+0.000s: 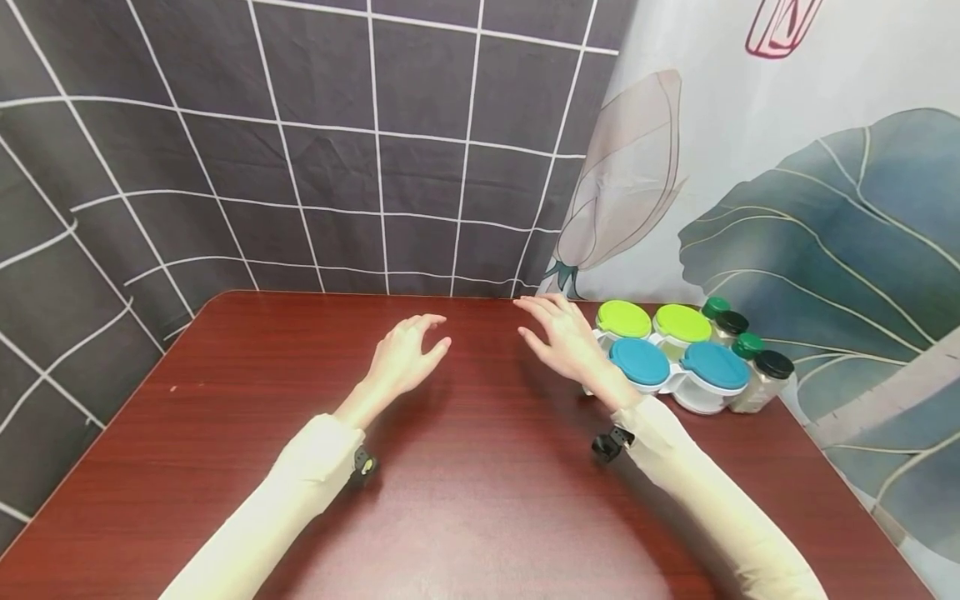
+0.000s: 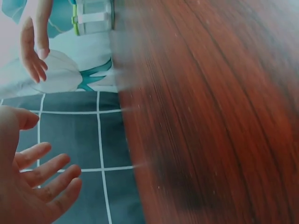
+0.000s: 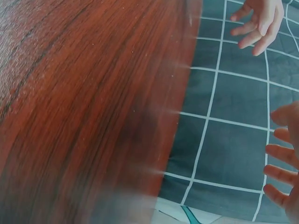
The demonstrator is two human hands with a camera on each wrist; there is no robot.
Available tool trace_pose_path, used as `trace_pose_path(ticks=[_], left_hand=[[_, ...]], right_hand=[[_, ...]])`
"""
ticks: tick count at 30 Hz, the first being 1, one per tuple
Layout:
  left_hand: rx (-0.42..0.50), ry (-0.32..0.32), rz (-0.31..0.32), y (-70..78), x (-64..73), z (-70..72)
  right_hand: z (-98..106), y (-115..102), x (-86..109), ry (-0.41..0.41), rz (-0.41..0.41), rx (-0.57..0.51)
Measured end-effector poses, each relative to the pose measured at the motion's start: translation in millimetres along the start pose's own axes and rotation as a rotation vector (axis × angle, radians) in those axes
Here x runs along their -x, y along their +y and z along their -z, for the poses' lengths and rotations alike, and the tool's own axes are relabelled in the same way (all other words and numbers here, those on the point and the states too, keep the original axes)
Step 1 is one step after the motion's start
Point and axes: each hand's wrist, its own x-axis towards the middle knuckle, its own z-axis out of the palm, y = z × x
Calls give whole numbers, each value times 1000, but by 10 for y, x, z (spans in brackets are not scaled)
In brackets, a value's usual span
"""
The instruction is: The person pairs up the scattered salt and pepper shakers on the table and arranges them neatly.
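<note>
My left hand hovers above the brown wooden table, its fingers relaxed and nothing in them. To its right my right hand is also held over the tabletop, fingers loosely spread and holding nothing. Nearest to the right hand is a group of containers: jars with lime-green lids at the back and jars with blue lids in front. In the left wrist view the left hand has spread, slightly bent fingers. The right wrist view shows the right hand with its fingers apart.
Small shaker bottles with black lids and green lids stand at the right end of the containers. A dark grid-patterned curtain hangs behind the table, and a white curtain with printed leaves hangs on the right.
</note>
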Motion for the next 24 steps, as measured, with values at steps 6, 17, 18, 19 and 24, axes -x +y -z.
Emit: trace_pose_path(ticks=[6, 17, 18, 19, 24], left_hand=[[75, -3, 15, 94, -12, -20], [184, -13, 18, 241, -38, -82], [189, -13, 19, 247, -43, -91], [191, -12, 19, 253, -48, -98], [221, -15, 29, 288, -78, -125]], right_hand=[[60, 51, 36, 20, -9, -5], [124, 104, 105, 80, -10, -14], [131, 109, 107, 89, -7, -13], [141, 113, 108, 97, -5, -11], [194, 129, 115, 127, -2, -22]])
